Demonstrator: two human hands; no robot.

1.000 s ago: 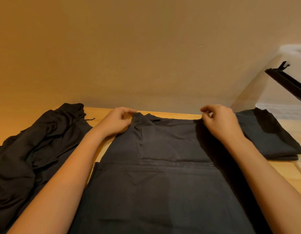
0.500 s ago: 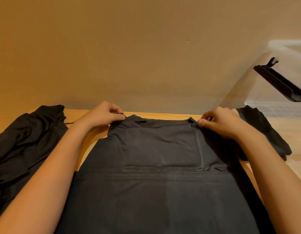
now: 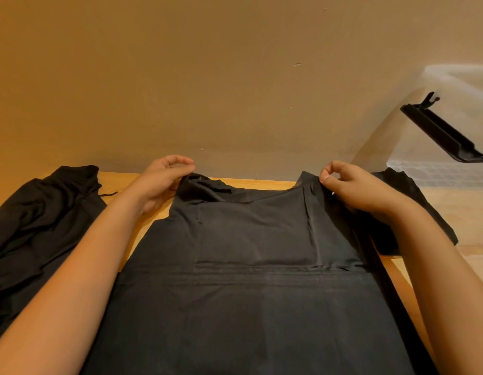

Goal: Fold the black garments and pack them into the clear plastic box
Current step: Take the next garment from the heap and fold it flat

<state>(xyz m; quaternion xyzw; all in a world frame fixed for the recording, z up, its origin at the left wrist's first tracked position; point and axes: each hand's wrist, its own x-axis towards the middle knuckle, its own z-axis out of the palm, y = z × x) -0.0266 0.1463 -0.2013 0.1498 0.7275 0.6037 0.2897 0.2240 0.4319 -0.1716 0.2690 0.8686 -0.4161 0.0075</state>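
Note:
A black garment (image 3: 248,266) lies spread in front of me on the wooden table (image 3: 262,182), partly folded with a crease across its middle. My left hand (image 3: 159,182) pinches its far left corner and my right hand (image 3: 354,188) pinches its far right corner, both lifted slightly off the table so the far edge sags between them. A folded black garment (image 3: 413,201) lies behind my right hand. The clear plastic box (image 3: 451,163) stands at the right against the wall.
A heap of unfolded black garments (image 3: 42,226) covers the table's left side. A black latch handle (image 3: 443,133) juts from the box. The beige wall (image 3: 235,77) rises directly behind the table's far edge.
Both hands have lifted the garment's far corners off the table and pulled them slightly apart; the far edge now droops between them. The view shifted a little left.

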